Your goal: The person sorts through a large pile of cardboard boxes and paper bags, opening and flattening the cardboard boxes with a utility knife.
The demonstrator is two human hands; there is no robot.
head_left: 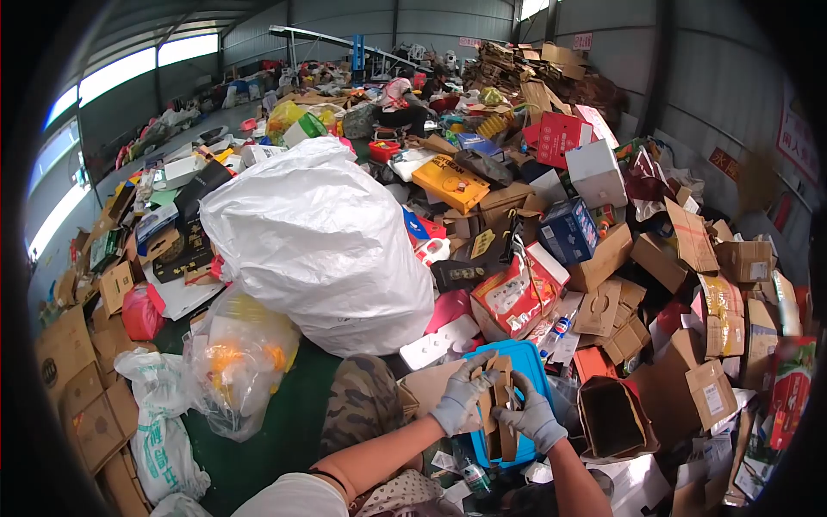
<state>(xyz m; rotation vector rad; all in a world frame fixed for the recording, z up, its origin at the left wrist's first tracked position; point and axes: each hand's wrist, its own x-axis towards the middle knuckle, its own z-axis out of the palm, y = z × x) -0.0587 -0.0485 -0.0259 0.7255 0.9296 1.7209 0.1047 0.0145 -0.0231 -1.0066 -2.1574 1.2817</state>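
My left hand (463, 398), in a grey-white glove, has its fingers closed on a piece of brown cardboard (498, 405). Opposite it, my right hand (532, 417), gloved the same way, grips the right side of the folded cardboard. Both hands are over a blue plastic tub (527, 355), whose rim shows behind and beside them. A flat tan cardboard piece (424, 386) lies left of my left hand. Below the hands is a clear plastic bottle (475, 476).
A big white sack (319, 241) stands ahead on the left, with a clear bag (241, 362) of orange things beside it. An open box (613, 415) is at the right. Mixed boxes surround me. Two people (401, 105) sit farther back among the piles.
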